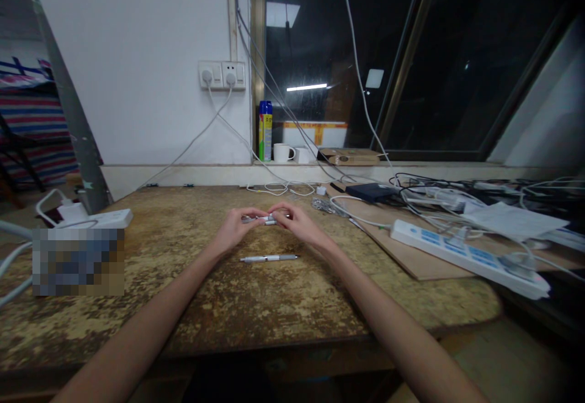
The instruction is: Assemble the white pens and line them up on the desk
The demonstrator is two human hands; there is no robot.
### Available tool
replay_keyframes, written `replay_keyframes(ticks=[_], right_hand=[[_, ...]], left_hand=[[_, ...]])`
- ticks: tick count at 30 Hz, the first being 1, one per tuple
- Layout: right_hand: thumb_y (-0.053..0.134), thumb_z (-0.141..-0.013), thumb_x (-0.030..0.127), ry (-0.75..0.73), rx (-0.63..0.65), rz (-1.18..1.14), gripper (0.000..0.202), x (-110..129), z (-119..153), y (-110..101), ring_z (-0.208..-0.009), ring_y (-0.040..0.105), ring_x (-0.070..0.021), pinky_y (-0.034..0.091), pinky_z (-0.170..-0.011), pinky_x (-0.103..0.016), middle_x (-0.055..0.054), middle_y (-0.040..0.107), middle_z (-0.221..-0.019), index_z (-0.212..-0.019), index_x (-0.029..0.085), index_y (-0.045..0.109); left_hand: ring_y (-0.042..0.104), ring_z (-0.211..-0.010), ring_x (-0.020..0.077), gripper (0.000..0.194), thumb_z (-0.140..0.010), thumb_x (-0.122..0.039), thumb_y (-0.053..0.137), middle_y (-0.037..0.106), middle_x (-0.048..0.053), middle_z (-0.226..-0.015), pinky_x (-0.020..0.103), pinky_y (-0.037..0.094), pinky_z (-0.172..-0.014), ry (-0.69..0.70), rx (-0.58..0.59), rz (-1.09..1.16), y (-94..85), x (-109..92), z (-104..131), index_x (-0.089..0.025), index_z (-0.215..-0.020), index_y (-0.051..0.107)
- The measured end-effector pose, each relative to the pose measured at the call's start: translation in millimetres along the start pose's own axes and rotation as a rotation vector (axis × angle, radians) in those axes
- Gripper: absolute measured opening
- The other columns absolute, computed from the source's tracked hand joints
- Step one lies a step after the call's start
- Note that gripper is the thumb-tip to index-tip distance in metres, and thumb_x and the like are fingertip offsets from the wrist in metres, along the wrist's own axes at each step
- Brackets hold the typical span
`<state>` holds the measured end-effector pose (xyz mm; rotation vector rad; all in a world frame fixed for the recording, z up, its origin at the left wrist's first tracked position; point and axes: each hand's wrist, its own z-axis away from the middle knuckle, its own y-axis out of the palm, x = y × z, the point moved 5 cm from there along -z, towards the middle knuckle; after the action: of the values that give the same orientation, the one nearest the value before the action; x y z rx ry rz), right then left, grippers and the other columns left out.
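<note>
Both my hands meet over the middle of a worn wooden table [183,293]. My left hand [235,227] and my right hand [297,223] pinch the two ends of a small silver pen-like object [265,219], held level just above the tabletop. A second silver pen [269,258] lies flat on the table just in front of my hands, untouched.
A white power strip [461,250] rests on a board at the right among tangled cables. Another strip with a plug [94,217] sits at the left, beside a blurred patch. On the window sill stand a spray can [265,130] and two white mugs [284,152].
</note>
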<state>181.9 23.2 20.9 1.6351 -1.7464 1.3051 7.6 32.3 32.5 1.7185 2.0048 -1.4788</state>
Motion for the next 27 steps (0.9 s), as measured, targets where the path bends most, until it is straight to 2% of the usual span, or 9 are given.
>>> replay_keyframes(ticks=[3, 6, 10, 16, 19, 23, 25, 27], right_hand=[[0.058, -0.089, 0.046, 0.027, 0.019, -0.044, 0.032, 4.0, 1.1, 0.4, -0.057, 0.041, -0.013, 0.028, -0.053, -0.025, 0.003, 0.051, -0.063, -0.102, 0.019, 0.069], [0.057, -0.088, 0.045, 0.085, 0.008, -0.135, 0.033, 5.3, 1.1, -2.0, -0.051, 0.037, -0.0123, 0.025, -0.051, -0.025, 0.005, 0.045, -0.055, -0.102, 0.018, 0.068], [0.06, -0.085, 0.043, 0.109, -0.008, -0.263, 0.033, 7.5, 0.7, -3.2, -0.053, 0.043, -0.0122, 0.031, -0.053, -0.025, 0.005, 0.051, -0.056, -0.104, 0.016, 0.065], [0.058, -0.087, 0.046, 0.132, 0.042, -0.322, 0.034, 2.7, -1.2, 7.6, -0.056, 0.053, -0.0138, 0.042, -0.06, -0.027, 0.001, 0.06, -0.059, -0.102, 0.016, 0.064], [0.058, -0.088, 0.045, 0.118, 0.029, -0.312, 0.033, 1.7, -2.3, 7.8, -0.057, 0.055, -0.0141, 0.043, -0.061, -0.027, 0.001, 0.061, -0.059, -0.102, 0.017, 0.064], [0.057, -0.089, 0.045, 0.091, 0.01, -0.294, 0.032, 4.0, -0.6, 6.0, -0.06, 0.057, -0.0144, 0.045, -0.063, -0.027, 0.001, 0.063, -0.063, -0.105, 0.019, 0.063], [0.058, -0.088, 0.046, 0.094, 0.022, -0.288, 0.032, 4.0, 0.7, 6.8, -0.061, 0.059, -0.0147, 0.046, -0.064, -0.028, 0.001, 0.064, -0.065, -0.107, 0.02, 0.062], [0.058, -0.088, 0.046, 0.092, 0.029, -0.288, 0.033, 3.9, 1.2, 6.8, -0.061, 0.059, -0.0148, 0.046, -0.064, -0.028, 0.002, 0.064, -0.065, -0.109, 0.02, 0.06]], left_hand=[[0.07, -0.098, 0.0251, 0.027, -0.085, -0.042, 0.069, 0.078, 0.006, -0.104, 0.034, 0.048, -0.093, 0.011, -0.043, -0.035, -3.5, -3.4, 1.2, -0.022, -0.101, 0.079], [0.071, -0.099, 0.0248, 0.03, -0.084, -0.042, 0.071, 0.078, 0.006, -0.106, 0.034, 0.05, -0.093, -0.025, -0.055, 0.057, -2.7, -8.1, 1.8, -0.022, -0.104, 0.077], [0.073, -0.093, 0.0243, 0.055, -0.078, -0.044, 0.077, 0.079, 0.007, -0.097, 0.033, 0.055, -0.083, -0.23, -0.067, 0.287, 0.7, -1.8, 1.4, -0.021, -0.127, 0.066], [0.074, -0.087, 0.023, 0.067, -0.064, -0.041, 0.088, 0.079, 0.007, -0.09, 0.036, 0.059, -0.084, -0.448, -0.184, 0.525, 1.1, 19.8, 3.6, -0.017, -0.121, 0.063], [0.075, -0.086, 0.0217, 0.063, -0.062, -0.036, 0.09, 0.079, 0.007, -0.089, 0.038, 0.058, -0.091, -0.473, -0.22, 0.628, 3.6, 23.6, 4.2, -0.016, -0.115, 0.061], [0.074, -0.097, 0.0217, 0.055, -0.066, -0.03, 0.089, 0.077, 0.011, -0.104, 0.038, 0.054, -0.1, -0.464, -0.227, 0.734, 3.5, 22.2, 3.2, -0.015, -0.109, 0.059], [0.071, -0.106, 0.0219, 0.049, -0.071, -0.028, 0.086, 0.074, 0.014, -0.115, 0.037, 0.052, -0.103, -0.45, -0.196, 0.786, 1.1, 20.1, 3.0, -0.014, -0.108, 0.059], [0.066, -0.116, 0.0217, 0.042, -0.075, -0.023, 0.083, 0.067, 0.016, -0.129, 0.035, 0.048, -0.107, -0.418, -0.109, 0.841, 0.0, 16.0, 3.1, -0.014, -0.109, 0.059]])
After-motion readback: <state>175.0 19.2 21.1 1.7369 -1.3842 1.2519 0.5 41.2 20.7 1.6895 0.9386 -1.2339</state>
